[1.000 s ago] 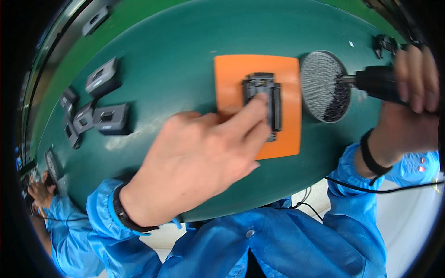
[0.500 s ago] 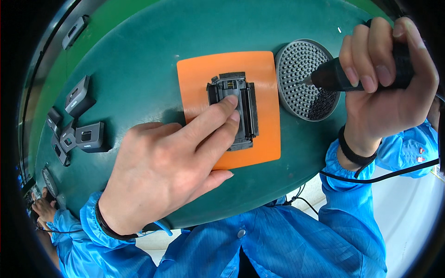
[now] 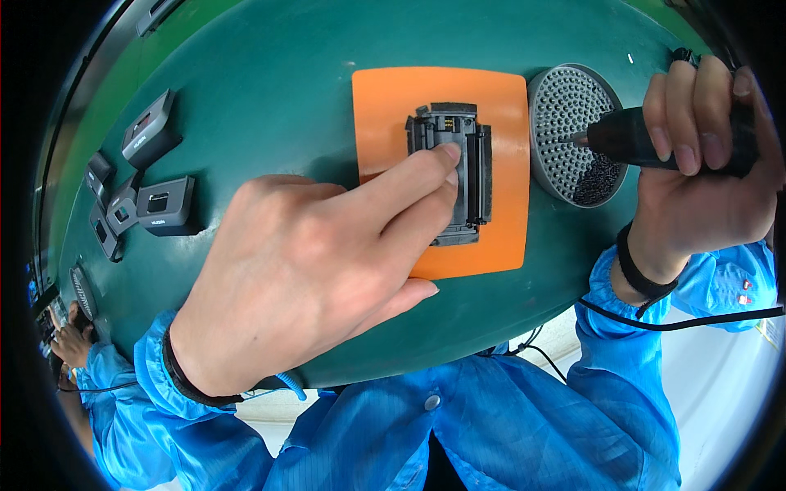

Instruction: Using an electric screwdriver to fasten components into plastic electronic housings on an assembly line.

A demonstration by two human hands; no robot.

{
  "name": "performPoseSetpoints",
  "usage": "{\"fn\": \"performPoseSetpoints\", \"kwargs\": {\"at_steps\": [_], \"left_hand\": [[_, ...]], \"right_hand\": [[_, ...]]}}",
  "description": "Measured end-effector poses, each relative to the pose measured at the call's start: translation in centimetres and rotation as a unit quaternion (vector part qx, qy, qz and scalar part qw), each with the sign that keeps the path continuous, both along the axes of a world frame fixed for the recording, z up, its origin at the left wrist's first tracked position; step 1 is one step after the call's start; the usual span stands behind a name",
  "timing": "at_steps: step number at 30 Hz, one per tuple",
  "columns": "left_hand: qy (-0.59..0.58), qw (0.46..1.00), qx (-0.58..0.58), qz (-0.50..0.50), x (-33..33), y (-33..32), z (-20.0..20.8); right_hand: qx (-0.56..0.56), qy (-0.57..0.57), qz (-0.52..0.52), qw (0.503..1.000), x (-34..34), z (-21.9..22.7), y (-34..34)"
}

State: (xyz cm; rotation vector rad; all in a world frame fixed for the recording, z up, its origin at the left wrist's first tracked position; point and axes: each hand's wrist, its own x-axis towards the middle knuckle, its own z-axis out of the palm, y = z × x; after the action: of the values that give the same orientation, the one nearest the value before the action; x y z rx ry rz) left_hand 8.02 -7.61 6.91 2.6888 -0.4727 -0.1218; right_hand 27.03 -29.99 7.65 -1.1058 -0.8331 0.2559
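A black rectangular plastic housing point(image 3: 468, 184), with small gold contacts near its far end, lies on an orange mat point(image 3: 508, 245). Two outstretched fingertips of my left hand point(image 3: 303, 254) press on its top, while the thumb is apart from it over the mat's near edge. My right hand point(image 3: 696, 164) is closed around a black electric screwdriver point(image 3: 622, 137). The tool's thin metal tip points left, over a round grey screw tray point(image 3: 565, 102) with many small holes. Loose black screws point(image 3: 598, 180) are heaped at the tray's near right side.
Several grey-and-black housings point(image 3: 164, 204) lie on the green table point(image 3: 270, 98) at the left. At the far left edge are another person's hands point(image 3: 74, 340) and a second round tray point(image 3: 82, 290). A black cable point(image 3: 679, 328) runs from my right wristband.
The mat, housing and tray now appear farther right and slightly higher in the picture. My right hand and the screwdriver also appear farther right; the tip remains over the tray.
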Motion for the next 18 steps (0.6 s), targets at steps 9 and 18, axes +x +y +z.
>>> {"fn": "performPoseSetpoints", "kwargs": {"at_steps": [9,18], "left_hand": [[-0.01,1.0,0.01,0.002,-0.06,-0.1,0.12],[-0.018,0.999,-0.029,-0.004,-0.02,0.27,-0.39]], "right_hand": [[-0.005,-0.007,-0.017,1.0,-0.65,-0.08,0.24],[-0.001,0.045,-0.013,0.999,-0.05,0.03,-0.17]]}}
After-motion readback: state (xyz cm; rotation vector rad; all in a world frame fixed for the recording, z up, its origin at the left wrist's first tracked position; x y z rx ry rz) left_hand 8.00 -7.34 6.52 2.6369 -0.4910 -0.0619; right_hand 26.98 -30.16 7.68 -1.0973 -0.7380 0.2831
